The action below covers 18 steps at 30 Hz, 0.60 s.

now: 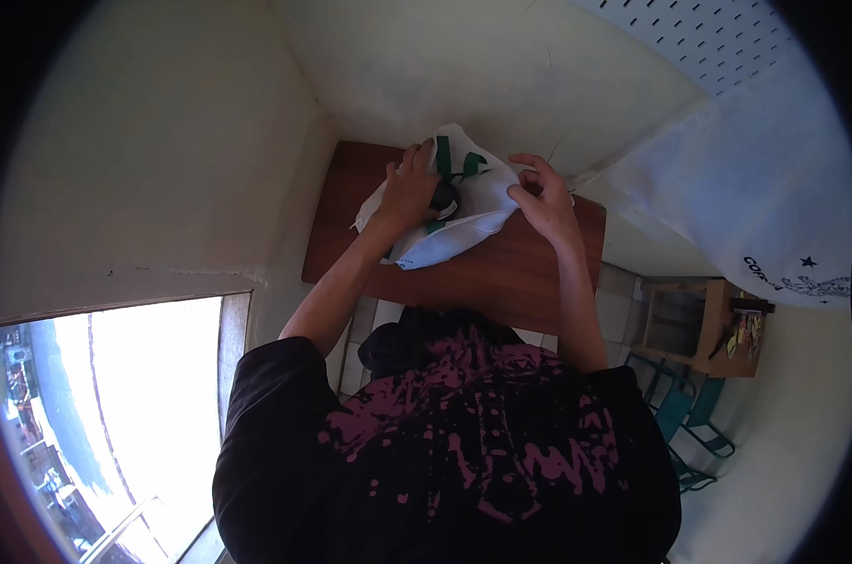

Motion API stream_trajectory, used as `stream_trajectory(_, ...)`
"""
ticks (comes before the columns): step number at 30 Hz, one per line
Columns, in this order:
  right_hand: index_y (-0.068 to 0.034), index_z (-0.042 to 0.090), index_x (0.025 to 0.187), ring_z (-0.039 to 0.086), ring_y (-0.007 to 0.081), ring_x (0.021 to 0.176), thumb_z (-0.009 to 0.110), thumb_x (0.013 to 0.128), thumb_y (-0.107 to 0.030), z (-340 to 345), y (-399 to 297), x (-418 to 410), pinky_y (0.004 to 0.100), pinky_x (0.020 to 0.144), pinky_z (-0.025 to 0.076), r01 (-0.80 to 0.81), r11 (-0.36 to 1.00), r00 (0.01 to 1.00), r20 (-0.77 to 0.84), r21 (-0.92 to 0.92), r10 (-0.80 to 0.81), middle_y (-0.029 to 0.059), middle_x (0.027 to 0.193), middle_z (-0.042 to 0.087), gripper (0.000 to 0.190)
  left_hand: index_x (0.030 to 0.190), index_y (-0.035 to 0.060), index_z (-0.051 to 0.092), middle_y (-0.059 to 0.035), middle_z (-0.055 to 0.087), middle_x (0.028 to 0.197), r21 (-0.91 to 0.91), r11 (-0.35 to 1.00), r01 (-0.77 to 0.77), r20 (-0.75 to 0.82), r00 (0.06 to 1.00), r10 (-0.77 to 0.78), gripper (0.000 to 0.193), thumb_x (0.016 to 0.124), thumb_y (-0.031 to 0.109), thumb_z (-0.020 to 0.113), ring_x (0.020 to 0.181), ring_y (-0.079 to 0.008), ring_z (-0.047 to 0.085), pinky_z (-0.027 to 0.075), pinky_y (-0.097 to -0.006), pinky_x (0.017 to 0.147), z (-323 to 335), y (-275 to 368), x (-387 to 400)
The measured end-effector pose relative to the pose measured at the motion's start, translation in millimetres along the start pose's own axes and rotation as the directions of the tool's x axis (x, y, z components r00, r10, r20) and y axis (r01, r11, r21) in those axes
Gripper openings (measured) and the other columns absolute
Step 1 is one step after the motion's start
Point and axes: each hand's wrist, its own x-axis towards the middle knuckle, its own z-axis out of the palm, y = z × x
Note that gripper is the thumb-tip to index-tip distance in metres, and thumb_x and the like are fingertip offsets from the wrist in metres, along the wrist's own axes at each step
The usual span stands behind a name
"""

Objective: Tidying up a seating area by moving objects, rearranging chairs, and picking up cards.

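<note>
A white bag with green straps lies on a reddish-brown wooden table, its mouth spread towards me. Inside the mouth is a dark rounded object with a pale label; its exact kind is unclear. My left hand reaches over the bag's left side, right against the dark object. Its fingers are slightly blurred, so whether they grip the object or the bag cannot be told. On the other side, the thumb and index finger of my right hand pinch the bag's right edge, with the remaining fingers loosely curled.
The wooden table stands against pale walls in a corner. A bright window opening is at lower left. To the right are a wooden cabinet, a green metal-framed chair and a hanging white sheet with printing.
</note>
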Motion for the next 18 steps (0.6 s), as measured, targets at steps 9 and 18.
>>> stream_trajectory(9,0.001,0.049,0.128,0.064,0.0178,0.076,0.063,0.075,-0.006,8,6,-20,0.0323,0.074,0.051,0.027,0.998,0.990,0.137,-0.061,-0.019,0.0138,0.088,0.070,0.055,0.085,0.0087,0.072,-0.0126,0.023,0.156,-0.045,0.996,-0.072,-0.097,0.993,0.067,0.033,0.056,0.018,0.085,0.144,-0.0341,0.019,0.032,-0.0620,0.100,-2,7,-4)
stream_trajectory(18,0.000,0.045,0.132,0.067,0.0226,0.076,0.064,0.075,-0.007,10,22,-21,0.0344,0.074,0.052,0.042,0.994,0.995,0.089,-0.098,-0.034,0.0169,0.087,0.070,0.061,0.094,0.0113,0.074,-0.0099,0.023,0.157,-0.112,0.993,-0.029,-0.101,0.995,0.018,0.039,0.058,0.023,0.084,0.146,-0.0340,0.015,0.027,-0.0621,0.101,-4,16,-3)
